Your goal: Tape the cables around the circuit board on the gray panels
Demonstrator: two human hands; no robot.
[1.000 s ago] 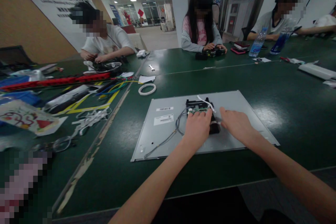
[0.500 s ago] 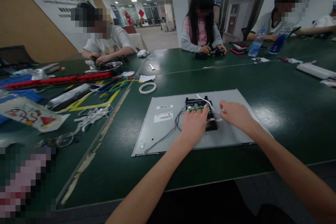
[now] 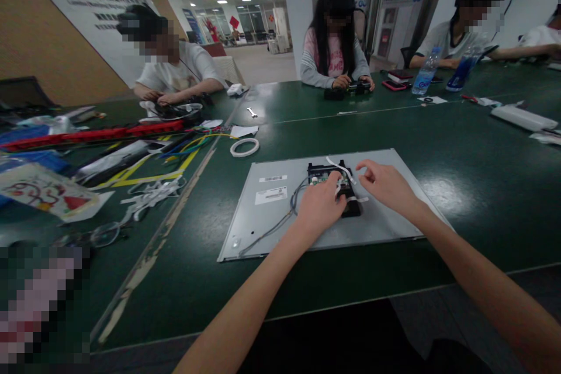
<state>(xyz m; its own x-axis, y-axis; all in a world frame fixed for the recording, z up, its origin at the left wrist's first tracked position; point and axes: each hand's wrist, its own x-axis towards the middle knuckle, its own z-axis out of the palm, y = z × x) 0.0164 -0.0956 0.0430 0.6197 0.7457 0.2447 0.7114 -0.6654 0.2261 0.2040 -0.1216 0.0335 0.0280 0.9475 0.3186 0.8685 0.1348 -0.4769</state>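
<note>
A grey metal panel [image 3: 385,228] lies flat on the green table [image 3: 473,146] in front of me. At its middle sits a black module [image 3: 326,172] with a small green circuit board, a white ribbon strip [image 3: 339,166] and grey cables [image 3: 272,231] that run off to the left. My left hand [image 3: 319,207] rests curled on the module's near left part, fingers bent down onto it. My right hand [image 3: 385,184] hovers just right of the module, thumb and forefinger pinched together near the white strip; what they hold is hidden.
A white tape ring [image 3: 245,147] lies beyond the panel. Cables, red bars [image 3: 92,135], plastic bags and glasses [image 3: 103,235] clutter the left side. Three people sit at the far edge with devices; water bottles [image 3: 424,73] and phones [image 3: 393,85] stand at the back right.
My right hand has lifted off the panel and moved up toward the white strip, its fingers closing into a pinch. My left hand has curled tighter on the module.
</note>
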